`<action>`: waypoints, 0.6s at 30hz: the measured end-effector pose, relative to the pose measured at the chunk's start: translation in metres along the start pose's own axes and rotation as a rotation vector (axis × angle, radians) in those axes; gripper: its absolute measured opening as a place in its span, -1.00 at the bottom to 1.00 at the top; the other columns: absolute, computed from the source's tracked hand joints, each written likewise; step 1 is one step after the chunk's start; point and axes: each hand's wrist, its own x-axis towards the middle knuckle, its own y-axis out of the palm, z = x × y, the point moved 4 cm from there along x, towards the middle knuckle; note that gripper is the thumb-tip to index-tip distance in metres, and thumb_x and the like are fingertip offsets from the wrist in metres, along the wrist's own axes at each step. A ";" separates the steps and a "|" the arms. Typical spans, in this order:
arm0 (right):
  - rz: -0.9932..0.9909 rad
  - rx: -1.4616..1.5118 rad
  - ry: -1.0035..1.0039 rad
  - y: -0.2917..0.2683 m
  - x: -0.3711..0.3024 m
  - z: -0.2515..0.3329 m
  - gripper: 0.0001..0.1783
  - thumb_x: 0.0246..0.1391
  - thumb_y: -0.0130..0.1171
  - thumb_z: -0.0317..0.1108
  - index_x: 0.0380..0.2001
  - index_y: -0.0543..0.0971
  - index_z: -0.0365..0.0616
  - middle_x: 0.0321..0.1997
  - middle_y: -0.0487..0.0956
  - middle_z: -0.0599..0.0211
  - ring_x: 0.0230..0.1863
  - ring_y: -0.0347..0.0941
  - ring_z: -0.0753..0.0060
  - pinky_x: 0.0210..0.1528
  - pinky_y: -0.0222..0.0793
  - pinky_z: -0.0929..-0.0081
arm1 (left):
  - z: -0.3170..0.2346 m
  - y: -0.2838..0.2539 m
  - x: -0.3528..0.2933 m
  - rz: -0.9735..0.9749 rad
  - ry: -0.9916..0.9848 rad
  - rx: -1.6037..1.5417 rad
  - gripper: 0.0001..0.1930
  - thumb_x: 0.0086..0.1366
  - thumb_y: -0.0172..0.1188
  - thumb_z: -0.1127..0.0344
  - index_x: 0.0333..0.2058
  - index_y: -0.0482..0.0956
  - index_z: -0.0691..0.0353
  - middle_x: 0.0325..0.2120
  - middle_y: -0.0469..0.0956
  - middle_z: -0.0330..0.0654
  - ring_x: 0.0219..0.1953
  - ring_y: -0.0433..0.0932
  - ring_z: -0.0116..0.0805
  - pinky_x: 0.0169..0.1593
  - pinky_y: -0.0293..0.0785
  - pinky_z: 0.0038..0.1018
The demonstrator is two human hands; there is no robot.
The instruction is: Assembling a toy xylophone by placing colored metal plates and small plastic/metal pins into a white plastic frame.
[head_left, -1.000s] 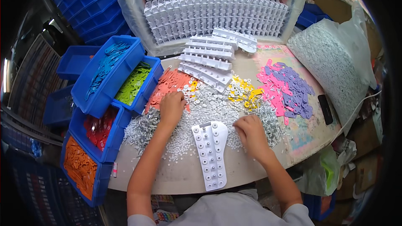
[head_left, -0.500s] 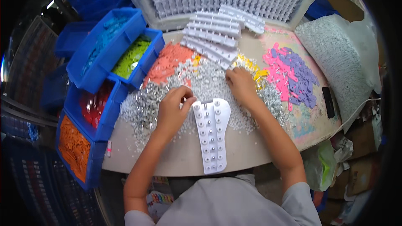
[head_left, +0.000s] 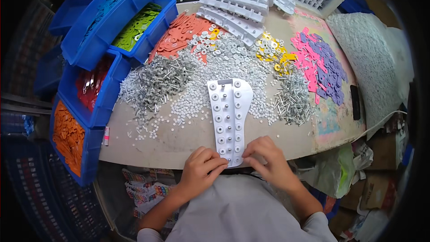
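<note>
A white plastic board (head_left: 230,127), wide at its far right side and narrower at its near end, lies on the table in front of me. Down each side runs a row of round white washers, with metal pins standing in the channel between. My left hand (head_left: 202,169) is closed in a pinch at the board's near left corner. At the near right edge my right hand (head_left: 268,159) also has thumb and fingers drawn together. Anything between the fingers of either hand is too small to make out. Beyond the board spreads a heap of small white round pieces (head_left: 224,65).
Metal rivets (head_left: 163,78) lie left, more rivets (head_left: 293,101) right. Coral (head_left: 179,36), pink and purple pieces (head_left: 329,71) lie farther off. Blue bins (head_left: 101,127) of coloured parts stand left. White ridged strips (head_left: 235,6) are stacked at the back; a dark phone-like slab (head_left: 355,102) lies right.
Both hands have come back from the heap of small parts to the board's near end. My view has shifted, so the table and board appear higher in the picture.
</note>
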 end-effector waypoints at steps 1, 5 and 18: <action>0.001 0.069 0.060 0.008 -0.005 -0.003 -0.84 0.08 0.33 -0.57 -0.24 0.65 -0.18 -0.15 0.62 0.25 -0.01 0.50 0.15 0.08 0.41 0.31 | 0.001 0.002 -0.002 -0.045 -0.003 0.049 -0.87 0.16 0.45 0.47 -0.29 0.74 0.23 -0.37 0.61 -0.21 -0.26 0.57 -0.22 -0.20 0.49 -0.33; -0.030 0.124 0.104 0.026 -0.009 -0.006 -0.88 0.11 0.33 -0.56 -0.26 0.66 -0.17 -0.16 0.62 0.26 -0.02 0.49 0.15 0.05 0.41 0.30 | 0.002 0.004 -0.003 -0.156 -0.007 0.066 -0.89 0.16 0.44 0.48 -0.32 0.72 0.24 -0.39 0.63 -0.21 -0.30 0.59 -0.19 -0.23 0.52 -0.31; -0.215 -0.167 -0.171 0.041 -0.014 -0.011 -0.78 0.00 0.42 -0.58 -0.25 0.65 -0.21 -0.23 0.58 0.27 -0.19 0.47 0.12 -0.14 0.39 0.28 | 0.009 0.010 -0.012 -0.299 0.185 0.276 -0.80 0.02 0.54 0.53 -0.37 0.71 0.25 -0.45 0.63 -0.21 -0.43 0.54 -0.24 -0.38 0.43 -0.34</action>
